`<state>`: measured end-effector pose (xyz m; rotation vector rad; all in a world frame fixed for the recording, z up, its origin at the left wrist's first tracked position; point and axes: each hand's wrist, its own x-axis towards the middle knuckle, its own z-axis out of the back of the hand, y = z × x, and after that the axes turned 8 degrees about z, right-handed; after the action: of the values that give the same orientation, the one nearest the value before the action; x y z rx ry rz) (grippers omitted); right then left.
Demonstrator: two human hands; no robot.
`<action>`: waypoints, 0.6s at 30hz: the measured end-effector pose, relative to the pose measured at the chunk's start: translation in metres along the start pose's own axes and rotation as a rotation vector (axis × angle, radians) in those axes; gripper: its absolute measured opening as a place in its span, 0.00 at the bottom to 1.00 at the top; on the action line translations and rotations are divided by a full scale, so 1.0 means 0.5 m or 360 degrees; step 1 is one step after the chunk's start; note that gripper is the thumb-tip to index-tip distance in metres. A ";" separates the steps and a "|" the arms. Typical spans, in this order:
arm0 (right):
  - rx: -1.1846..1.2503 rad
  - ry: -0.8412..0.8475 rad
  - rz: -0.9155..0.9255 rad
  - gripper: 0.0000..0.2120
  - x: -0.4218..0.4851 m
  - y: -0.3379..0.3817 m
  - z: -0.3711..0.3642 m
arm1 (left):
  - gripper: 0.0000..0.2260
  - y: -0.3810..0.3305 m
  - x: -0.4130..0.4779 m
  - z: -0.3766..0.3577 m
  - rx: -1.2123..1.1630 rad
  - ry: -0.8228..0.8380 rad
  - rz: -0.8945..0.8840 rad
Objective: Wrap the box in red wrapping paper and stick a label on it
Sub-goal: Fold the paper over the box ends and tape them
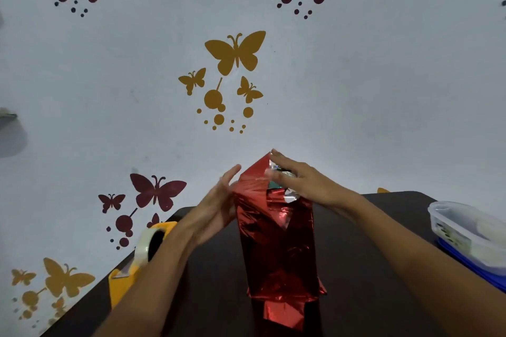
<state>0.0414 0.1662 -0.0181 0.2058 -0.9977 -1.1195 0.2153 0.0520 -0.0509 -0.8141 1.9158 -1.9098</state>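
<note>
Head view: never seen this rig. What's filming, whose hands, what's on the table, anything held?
No machine here. A person wears one wide-angle camera on the head, looking forward and down, so this single picture shows their own two bare arms. On the dark table stands a tall box, nearly all hidden under shiny red paper; its top end is not yet closed. The left hand presses flat against the paper's upper left side. The right hand lies on the raised top flap. Both have fairly straight fingers, so nothing seems gripped. At the left edge sits a yellow tape dispenser; at the right, a clear plastic tub. Behind is a wall with butterfly stickers.
</note>
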 end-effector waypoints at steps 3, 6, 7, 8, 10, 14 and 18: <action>0.0304 -0.0043 -0.0127 0.25 0.007 0.005 0.013 | 0.46 0.044 -0.012 -0.007 0.0458 -0.0037 -0.0041; -0.0010 -0.0278 -0.0255 0.28 0.022 0.010 0.037 | 0.43 0.056 -0.003 -0.020 0.0690 -0.0230 -0.0100; -0.0252 -0.0309 -0.0330 0.30 0.026 0.018 0.047 | 0.42 0.059 0.001 -0.019 0.0706 -0.0218 -0.0112; -0.0500 -0.0286 -0.0433 0.30 0.030 0.028 0.056 | 0.43 0.060 0.004 -0.021 0.0727 -0.0203 -0.0112; -0.0849 -0.0221 -0.0594 0.23 0.042 0.043 0.074 | 0.44 0.059 0.007 -0.019 0.0780 -0.0189 -0.0097; -0.0678 -0.0555 -0.0481 0.05 0.064 0.053 0.116 | 0.45 0.059 0.005 -0.018 0.0829 -0.0155 -0.0101; 0.0423 -0.1066 -0.0375 0.05 0.055 0.070 0.182 | 0.46 0.059 0.007 -0.017 0.0830 -0.0211 -0.0095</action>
<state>-0.0024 0.1895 0.0702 0.1653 -1.7585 -1.2993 0.2025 0.0553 -0.0790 -0.8088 1.2383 -2.1836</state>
